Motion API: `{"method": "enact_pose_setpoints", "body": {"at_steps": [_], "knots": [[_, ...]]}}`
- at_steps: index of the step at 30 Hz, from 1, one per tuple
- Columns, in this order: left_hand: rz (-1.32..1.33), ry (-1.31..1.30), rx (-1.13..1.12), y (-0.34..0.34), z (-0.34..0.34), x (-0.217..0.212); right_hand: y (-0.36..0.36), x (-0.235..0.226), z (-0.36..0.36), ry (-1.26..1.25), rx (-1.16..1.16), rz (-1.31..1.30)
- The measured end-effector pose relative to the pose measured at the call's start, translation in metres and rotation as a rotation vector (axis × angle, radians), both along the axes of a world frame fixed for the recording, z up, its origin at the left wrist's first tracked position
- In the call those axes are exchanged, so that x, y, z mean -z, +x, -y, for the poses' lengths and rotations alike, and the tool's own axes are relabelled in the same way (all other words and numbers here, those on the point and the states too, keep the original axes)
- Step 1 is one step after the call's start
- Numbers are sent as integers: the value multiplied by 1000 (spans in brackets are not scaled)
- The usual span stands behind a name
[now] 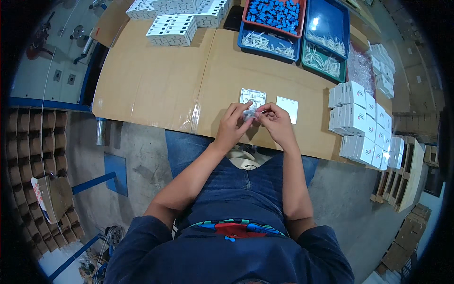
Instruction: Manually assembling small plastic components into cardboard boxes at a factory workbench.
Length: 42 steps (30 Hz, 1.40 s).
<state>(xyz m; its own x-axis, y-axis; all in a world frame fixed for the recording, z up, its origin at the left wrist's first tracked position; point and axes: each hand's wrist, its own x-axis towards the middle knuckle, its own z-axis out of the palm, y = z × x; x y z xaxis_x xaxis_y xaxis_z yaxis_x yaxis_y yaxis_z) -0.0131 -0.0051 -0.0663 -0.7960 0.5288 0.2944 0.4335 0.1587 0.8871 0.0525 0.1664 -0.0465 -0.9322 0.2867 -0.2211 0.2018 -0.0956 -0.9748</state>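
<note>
My left hand [233,125] and my right hand [277,124] meet near the table's front edge. Between their fingertips is a small, pale, partly see-through piece [249,113], too small and covered to name; both hands are closed on it. Just beyond the fingers, a white square plastic housing [253,94] lies on the cardboard, its inner side facing up, its near part hidden by my hands. A flat white square cover plate [288,109] lies to the right, beside my right hand.
Brown cardboard [156,85] covers the table. At the back stand stacked white units [172,31], a red tray [244,20] of blue parts, a blue tray [265,56] and a green tray [326,75] of pale slim pieces. White boxes [364,123] are piled at the right edge.
</note>
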Motion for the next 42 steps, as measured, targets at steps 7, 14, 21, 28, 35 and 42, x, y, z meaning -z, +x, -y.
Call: {"method": "enact_pose_setpoints", "body": {"at_steps": [7, 14, 21, 28, 35, 42], "knots": [[4, 58, 28, -1, -3, 12, -2, 5, -3, 94, 10, 36], [47, 32, -39, -8, -4, 14, -21, 4, -39, 158, 179, -58], [-42, 19, -125, -6, -4, 30, -70, 10, -173, 714, 499, -53], [-48, -11, -122, -4, -7, 27, -109, 32, -252, 1172, 534, 164], [-38, 0, -144, -4, -10, 27, -135, 32, -256, 1296, 438, 356], [-120, -39, -155, -7, -10, 31, -140, 51, -266, 1500, 537, 189]]}}
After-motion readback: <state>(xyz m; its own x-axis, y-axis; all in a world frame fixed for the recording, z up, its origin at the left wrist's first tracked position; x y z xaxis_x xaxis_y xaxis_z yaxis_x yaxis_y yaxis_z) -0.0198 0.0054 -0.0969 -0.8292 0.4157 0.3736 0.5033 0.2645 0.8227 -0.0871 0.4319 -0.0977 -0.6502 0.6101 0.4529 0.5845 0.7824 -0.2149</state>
